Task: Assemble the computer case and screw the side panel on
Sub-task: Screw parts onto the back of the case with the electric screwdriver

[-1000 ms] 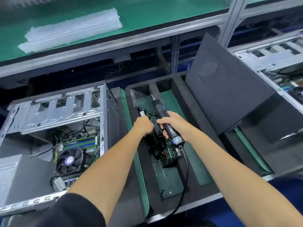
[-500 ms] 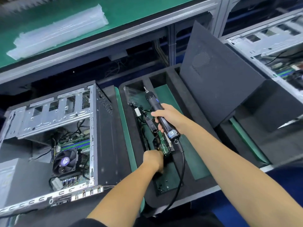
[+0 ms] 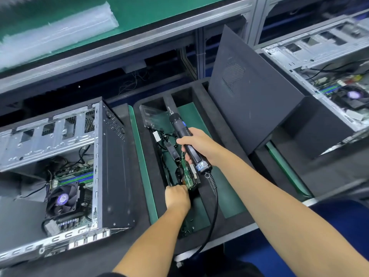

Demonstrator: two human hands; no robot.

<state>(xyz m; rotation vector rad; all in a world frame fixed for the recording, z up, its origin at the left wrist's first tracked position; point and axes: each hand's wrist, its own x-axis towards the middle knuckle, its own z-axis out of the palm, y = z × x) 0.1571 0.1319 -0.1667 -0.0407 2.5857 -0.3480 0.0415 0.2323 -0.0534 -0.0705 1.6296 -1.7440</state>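
Observation:
An open computer case [image 3: 111, 166] lies on its side at the left, its motherboard and fan [image 3: 61, 199] exposed. A dark side panel [image 3: 251, 100] leans upright at the right of the black foam tray [image 3: 147, 156]. My right hand [image 3: 201, 144] grips a black electric screwdriver [image 3: 180, 128], tip pointing away, its cable trailing toward me. My left hand [image 3: 176, 197] is curled in the tray's narrow slot, beside a green circuit board [image 3: 188, 176] and black cables; what its fingers hold is hidden.
A second open case [image 3: 329, 76] lies at the far right. A green shelf [image 3: 139, 9] above carries a stack of clear plastic bags [image 3: 58, 31]. An aluminium frame rail [image 3: 119, 48] runs across behind the tray.
My left hand moved from beside the screwdriver down toward me, to the circuit board in the tray slot, and stays there. The right hand keeps the screwdriver nearly still.

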